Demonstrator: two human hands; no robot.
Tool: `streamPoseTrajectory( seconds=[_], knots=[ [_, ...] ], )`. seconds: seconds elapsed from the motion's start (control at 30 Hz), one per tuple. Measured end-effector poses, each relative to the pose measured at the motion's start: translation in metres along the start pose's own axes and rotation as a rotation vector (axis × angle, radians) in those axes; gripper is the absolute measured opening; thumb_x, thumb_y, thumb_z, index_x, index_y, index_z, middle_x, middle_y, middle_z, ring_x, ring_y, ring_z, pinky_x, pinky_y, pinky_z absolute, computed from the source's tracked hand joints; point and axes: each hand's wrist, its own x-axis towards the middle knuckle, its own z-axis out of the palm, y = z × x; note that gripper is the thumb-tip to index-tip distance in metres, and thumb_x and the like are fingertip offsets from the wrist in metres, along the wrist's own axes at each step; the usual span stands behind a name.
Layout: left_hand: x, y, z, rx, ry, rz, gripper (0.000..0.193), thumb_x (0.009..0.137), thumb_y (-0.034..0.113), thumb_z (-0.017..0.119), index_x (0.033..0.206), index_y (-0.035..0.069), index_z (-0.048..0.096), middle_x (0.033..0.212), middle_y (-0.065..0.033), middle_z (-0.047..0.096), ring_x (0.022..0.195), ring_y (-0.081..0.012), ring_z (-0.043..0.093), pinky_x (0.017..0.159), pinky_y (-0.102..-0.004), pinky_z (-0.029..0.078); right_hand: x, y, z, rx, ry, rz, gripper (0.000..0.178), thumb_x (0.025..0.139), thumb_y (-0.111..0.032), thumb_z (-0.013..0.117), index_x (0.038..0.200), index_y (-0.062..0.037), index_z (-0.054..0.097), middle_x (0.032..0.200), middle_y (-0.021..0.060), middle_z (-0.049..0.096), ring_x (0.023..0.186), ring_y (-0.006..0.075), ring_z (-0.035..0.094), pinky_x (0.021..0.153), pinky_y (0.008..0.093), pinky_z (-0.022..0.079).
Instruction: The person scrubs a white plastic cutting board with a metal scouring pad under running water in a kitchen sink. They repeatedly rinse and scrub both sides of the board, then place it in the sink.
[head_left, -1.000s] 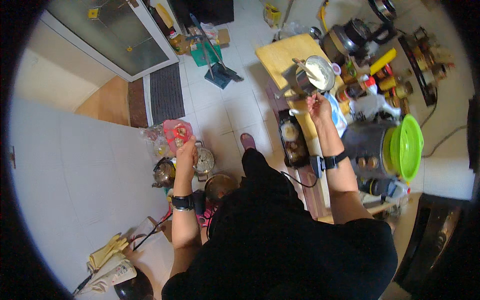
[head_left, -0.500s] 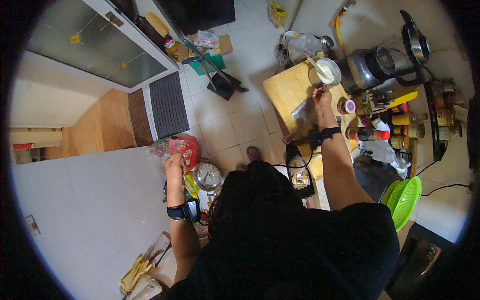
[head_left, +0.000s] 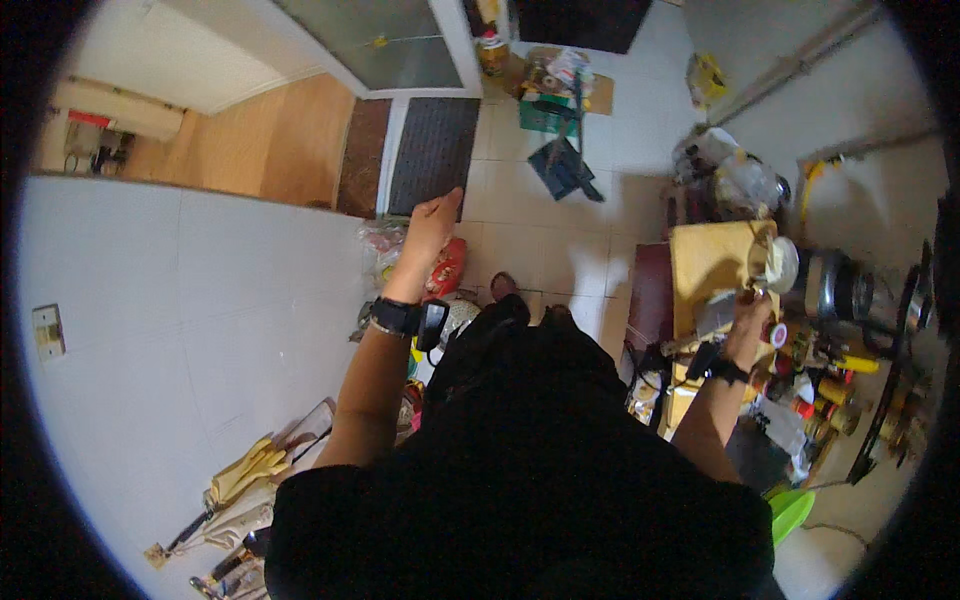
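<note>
My left hand [head_left: 432,225] is raised in the air beside the red bag [head_left: 449,268], its fingers drawn together and nothing visible in them. At the right, the closed fingers of my right hand [head_left: 750,318] are at the near side of a small cup [head_left: 774,266] with pale, creamy contents; they appear to grip it, though blur hides the exact hold. A light wooden stick or spatula leans in the cup. Beneath lies a wooden board [head_left: 700,255]. Next to my right hand, a grey blade-like sheet [head_left: 714,314] lies over the board.
A blender base [head_left: 835,285], jars and bottles crowd the right-hand counter, with a green basket [head_left: 791,515] nearer. A dustpan [head_left: 562,168] lies on the tiled floor ahead, beside a dark doormat [head_left: 432,150]. Yellow gloves [head_left: 248,470] hang at lower left.
The view has swung, so the counter appears farther right and lower. My left hand has risen forward from beside the red bag toward the doormat. My right hand stays by the cup.
</note>
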Motion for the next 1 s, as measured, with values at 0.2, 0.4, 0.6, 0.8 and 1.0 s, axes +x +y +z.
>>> streamPoseTrajectory(
  seconds=[0.2,0.4,0.6,0.8,1.0],
  knots=[
    [0.047,0.020,-0.071,-0.216,0.097,-0.019,0.043,0.101,0.030,0.062,0.062,0.017,0.048,0.052,0.0034,0.041,0.040,-0.0090,0.029,0.041,-0.0294,0.019,-0.109,0.025,0.205,-0.549,-0.484,0.376,0.031,0.101,-0.032,0.059,0.122,-0.0099,0.062,0.080,-0.0019,0.059,0.061,0.0101,0.052,0.053,0.0226,0.040],
    [0.095,0.032,-0.126,-0.485,0.193,-0.039,0.042,0.098,0.030,0.065,0.062,0.019,0.047,0.050,0.0072,0.037,0.039,-0.0066,0.027,0.039,-0.0266,0.014,-0.205,0.099,0.410,-0.991,-1.008,0.345,0.036,0.102,-0.033,0.060,0.126,-0.0072,0.060,0.090,0.0042,0.066,0.068,0.0114,0.062,0.055,0.0245,0.048],
    [0.164,0.053,-0.187,-0.389,0.419,0.013,0.050,0.099,0.036,0.063,0.056,0.017,0.044,0.048,0.0030,0.038,0.039,-0.0093,0.031,0.039,-0.0290,0.017,-0.194,0.193,0.577,-1.128,-1.354,0.404,0.031,0.104,-0.034,0.056,0.124,-0.0107,0.061,0.087,0.0028,0.065,0.069,0.0094,0.061,0.060,0.0239,0.048],
    [0.238,0.103,-0.246,-0.512,0.650,0.004,0.048,0.098,0.035,0.061,0.057,0.018,0.044,0.050,0.0037,0.039,0.043,-0.0097,0.033,0.043,-0.0294,0.022,-0.167,0.290,0.751,-1.176,-1.506,0.389,0.032,0.104,-0.032,0.055,0.123,-0.0071,0.062,0.088,0.0048,0.066,0.068,0.0105,0.062,0.058,0.0250,0.050],
    [0.276,0.153,-0.299,-0.618,0.779,0.106,0.043,0.098,0.037,0.062,0.063,0.020,0.045,0.055,0.0060,0.039,0.046,-0.0094,0.035,0.045,-0.0275,0.025,-0.161,0.360,0.884,-1.122,-1.523,0.462,0.032,0.103,-0.032,0.058,0.124,-0.0079,0.061,0.089,0.0057,0.067,0.068,0.0123,0.063,0.058,0.0266,0.050]
  ],
)
